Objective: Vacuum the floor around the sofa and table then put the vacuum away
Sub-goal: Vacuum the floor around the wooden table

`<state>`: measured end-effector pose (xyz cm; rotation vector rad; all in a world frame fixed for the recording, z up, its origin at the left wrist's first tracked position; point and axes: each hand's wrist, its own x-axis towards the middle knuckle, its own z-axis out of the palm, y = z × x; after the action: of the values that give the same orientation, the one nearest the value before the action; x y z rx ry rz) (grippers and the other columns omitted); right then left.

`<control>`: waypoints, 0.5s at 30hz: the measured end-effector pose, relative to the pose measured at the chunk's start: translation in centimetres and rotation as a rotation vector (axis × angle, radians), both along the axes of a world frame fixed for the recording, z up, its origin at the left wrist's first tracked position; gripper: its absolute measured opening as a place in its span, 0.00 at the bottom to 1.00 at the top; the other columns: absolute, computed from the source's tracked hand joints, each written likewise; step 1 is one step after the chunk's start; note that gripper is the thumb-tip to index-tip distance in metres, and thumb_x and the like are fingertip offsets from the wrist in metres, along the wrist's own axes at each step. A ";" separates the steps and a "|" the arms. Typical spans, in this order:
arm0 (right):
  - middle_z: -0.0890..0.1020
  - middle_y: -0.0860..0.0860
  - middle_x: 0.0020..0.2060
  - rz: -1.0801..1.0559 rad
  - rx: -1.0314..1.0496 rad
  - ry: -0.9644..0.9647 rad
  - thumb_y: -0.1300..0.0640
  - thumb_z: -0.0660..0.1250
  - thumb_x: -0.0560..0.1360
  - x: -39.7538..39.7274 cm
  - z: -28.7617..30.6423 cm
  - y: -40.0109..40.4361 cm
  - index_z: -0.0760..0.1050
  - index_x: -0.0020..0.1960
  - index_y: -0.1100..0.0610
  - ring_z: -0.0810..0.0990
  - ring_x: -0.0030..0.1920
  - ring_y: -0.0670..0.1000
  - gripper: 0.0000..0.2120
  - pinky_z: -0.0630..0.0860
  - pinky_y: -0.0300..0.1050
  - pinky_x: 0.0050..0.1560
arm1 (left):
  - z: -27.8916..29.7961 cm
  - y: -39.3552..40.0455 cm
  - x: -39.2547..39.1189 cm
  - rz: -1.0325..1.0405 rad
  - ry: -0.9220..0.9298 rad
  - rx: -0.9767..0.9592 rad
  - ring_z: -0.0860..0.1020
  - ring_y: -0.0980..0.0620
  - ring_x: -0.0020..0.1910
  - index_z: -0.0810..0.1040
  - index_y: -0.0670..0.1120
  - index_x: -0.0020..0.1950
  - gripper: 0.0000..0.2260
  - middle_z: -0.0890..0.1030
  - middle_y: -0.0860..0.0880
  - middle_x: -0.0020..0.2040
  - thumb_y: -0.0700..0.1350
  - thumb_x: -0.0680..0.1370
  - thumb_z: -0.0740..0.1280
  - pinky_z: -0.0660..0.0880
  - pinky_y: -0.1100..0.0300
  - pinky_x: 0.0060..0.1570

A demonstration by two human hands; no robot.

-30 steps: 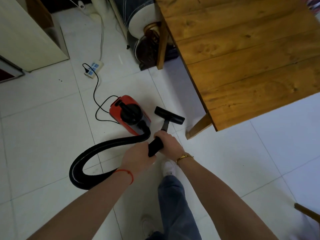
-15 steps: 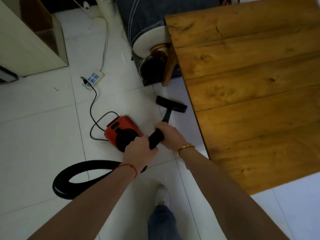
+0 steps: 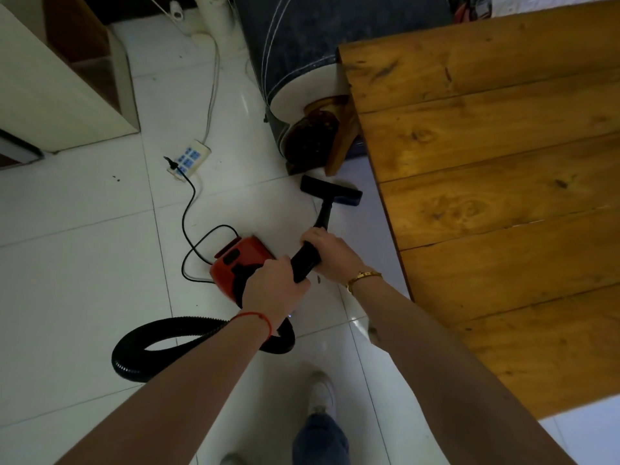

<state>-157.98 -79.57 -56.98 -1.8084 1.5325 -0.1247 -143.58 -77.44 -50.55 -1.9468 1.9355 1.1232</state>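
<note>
Bare forearms, a red string bracelet [image 3: 255, 317] on the left wrist, a gold bracelet [image 3: 364, 276] on the right, blue jeans [image 3: 318, 441], white shoes [image 3: 322, 394].

Both hands, left hand [image 3: 273, 290] and right hand [image 3: 330, 255], grip the vacuum wand [image 3: 307, 263]; its nozzle [image 3: 330, 190] sits mid-frame beside the tabletop [image 3: 496, 182].

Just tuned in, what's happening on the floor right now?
A person is vacuuming the tiled floor. Both hands hold the black wand: the right hand further down it, the left hand nearer the hose. The brush head sits on the tiles beside the wooden table, close to the sofa's end. The red vacuum body lies under the hands, its cord plugged into a power strip.
</note>
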 end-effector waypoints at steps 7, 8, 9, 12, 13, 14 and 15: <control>0.77 0.54 0.52 -0.018 0.042 -0.017 0.65 0.69 0.71 5.0 2.0 3.8 0.73 0.51 0.57 0.79 0.48 0.56 0.11 0.77 0.47 0.50 | 1.9 3.3 5.2 -0.070 -0.016 0.005 0.76 0.53 0.30 0.72 0.46 0.45 0.12 0.78 0.50 0.35 0.55 0.75 0.66 0.74 0.60 0.30; 0.77 0.54 0.51 -0.025 0.046 -0.019 0.64 0.69 0.71 5.6 2.2 4.4 0.73 0.50 0.57 0.79 0.47 0.55 0.10 0.78 0.48 0.50 | 2.1 3.8 5.8 -0.084 -0.021 0.009 0.75 0.54 0.29 0.72 0.46 0.44 0.11 0.77 0.50 0.34 0.54 0.75 0.66 0.72 0.61 0.28; 0.77 0.54 0.51 -0.045 0.050 -0.028 0.64 0.68 0.71 6.7 2.6 5.3 0.73 0.49 0.56 0.79 0.47 0.55 0.09 0.78 0.50 0.51 | 2.6 4.4 6.8 -0.110 -0.033 0.009 0.75 0.54 0.29 0.72 0.46 0.45 0.11 0.77 0.50 0.34 0.54 0.75 0.65 0.70 0.62 0.28; 0.77 0.53 0.53 -0.097 0.069 -0.037 0.63 0.67 0.72 8.8 3.1 7.3 0.73 0.51 0.56 0.79 0.49 0.55 0.09 0.77 0.49 0.54 | 3.1 5.6 9.0 -0.156 -0.070 -0.003 0.77 0.54 0.32 0.73 0.48 0.45 0.10 0.78 0.51 0.36 0.54 0.74 0.66 0.68 0.63 0.27; 0.77 0.53 0.54 -0.117 0.063 -0.040 0.62 0.67 0.71 9.9 3.5 8.1 0.74 0.52 0.56 0.79 0.49 0.55 0.10 0.76 0.47 0.54 | 3.4 6.1 10.1 -0.177 -0.072 0.001 0.77 0.54 0.33 0.73 0.49 0.45 0.10 0.78 0.51 0.37 0.54 0.74 0.66 0.69 0.62 0.28; 0.77 0.54 0.53 -0.134 0.057 -0.048 0.62 0.68 0.71 11.0 3.7 8.9 0.74 0.53 0.57 0.78 0.49 0.54 0.11 0.75 0.45 0.54 | 3.8 6.6 11.2 -0.196 -0.071 0.008 0.77 0.53 0.34 0.73 0.48 0.45 0.10 0.78 0.50 0.38 0.54 0.74 0.66 0.70 0.62 0.29; 0.78 0.54 0.53 -0.147 0.046 -0.061 0.62 0.69 0.71 12.1 3.9 9.7 0.75 0.53 0.58 0.78 0.50 0.54 0.12 0.74 0.43 0.54 | 4.1 7.1 12.3 -0.214 -0.070 0.015 0.77 0.53 0.34 0.74 0.48 0.46 0.09 0.78 0.50 0.39 0.53 0.74 0.66 0.71 0.61 0.30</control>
<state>-145.89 -69.88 -53.04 -1.6409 1.6108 -0.2113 -131.31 -70.30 -46.49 -1.6977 2.0336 0.9962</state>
